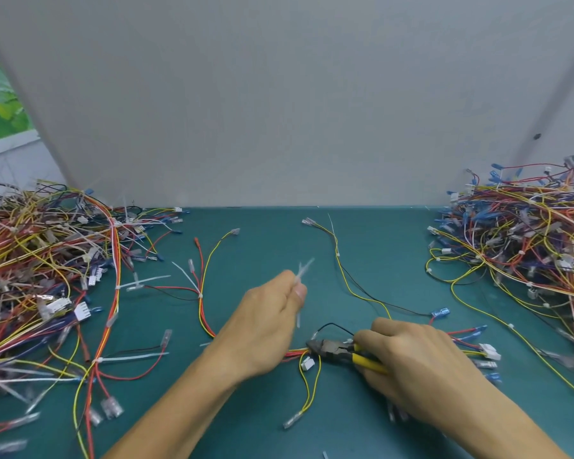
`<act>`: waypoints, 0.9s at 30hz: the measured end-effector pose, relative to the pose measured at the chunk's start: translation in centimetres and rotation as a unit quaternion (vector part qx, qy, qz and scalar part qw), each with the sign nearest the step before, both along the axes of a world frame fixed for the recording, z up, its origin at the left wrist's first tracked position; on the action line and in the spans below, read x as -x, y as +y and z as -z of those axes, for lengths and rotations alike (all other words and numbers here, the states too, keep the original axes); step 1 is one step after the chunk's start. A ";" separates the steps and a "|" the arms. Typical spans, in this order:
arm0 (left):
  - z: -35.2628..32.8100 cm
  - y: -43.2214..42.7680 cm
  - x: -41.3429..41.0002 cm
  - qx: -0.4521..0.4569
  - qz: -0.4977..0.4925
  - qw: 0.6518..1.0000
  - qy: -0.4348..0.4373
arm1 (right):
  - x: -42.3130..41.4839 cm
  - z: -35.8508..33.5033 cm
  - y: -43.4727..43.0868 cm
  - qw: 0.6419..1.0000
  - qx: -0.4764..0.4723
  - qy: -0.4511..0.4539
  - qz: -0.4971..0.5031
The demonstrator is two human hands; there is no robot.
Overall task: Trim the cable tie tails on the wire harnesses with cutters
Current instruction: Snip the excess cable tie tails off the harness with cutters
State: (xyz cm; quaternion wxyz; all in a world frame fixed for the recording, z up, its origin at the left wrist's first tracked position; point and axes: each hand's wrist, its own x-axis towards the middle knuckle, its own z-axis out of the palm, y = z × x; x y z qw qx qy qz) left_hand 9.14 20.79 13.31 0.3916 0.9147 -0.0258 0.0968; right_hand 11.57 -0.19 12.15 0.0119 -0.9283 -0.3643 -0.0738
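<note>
Cutters (pixel 338 351) with yellow handles and dark metal jaws, one pair only, are lying low over the teal mat (pixel 362 246), and the right hand (pixel 421 362) is curling its fingers round the handles. The jaws are sitting nearly closed right at the wire harness of red and yellow strands (pixel 295 352) running between the two hands; whether they are biting a tie I cannot tell. The left hand (pixel 269 323) is sitting over that harness, pinching thin white cable tie tails (pixel 301 274) between thumb and fingers, and blur is making a count impossible. Two more loose harnesses are lying farther back on the mat: a forked red-and-yellow harness (pixel 201 293) with long white ties and a thin yellow-and-black harness (pixel 345 279). Two tangled multicoloured heaps are flanking the work, the left heap (pixel 47 276) and the right heap (pixel 527 246). One pale grey board (pixel 279 111) is standing behind.
</note>
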 end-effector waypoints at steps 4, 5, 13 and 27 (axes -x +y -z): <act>-2.9 2.7 0.0 0.239 -0.019 0.971 -0.002 | -0.3 0.2 -0.6 0.995 -0.064 0.069 0.026; -3.4 3.8 0.1 0.286 -0.022 0.958 0.000 | -0.2 0.0 -0.6 0.992 -0.083 0.085 0.028; -1.4 11.1 2.0 0.118 0.025 0.974 0.194 | 1.0 -0.9 -0.4 0.985 -0.098 0.142 0.019; 0.7 9.5 1.2 0.008 0.047 0.984 0.171 | 1.8 -3.1 3.7 0.998 -0.008 0.063 -0.016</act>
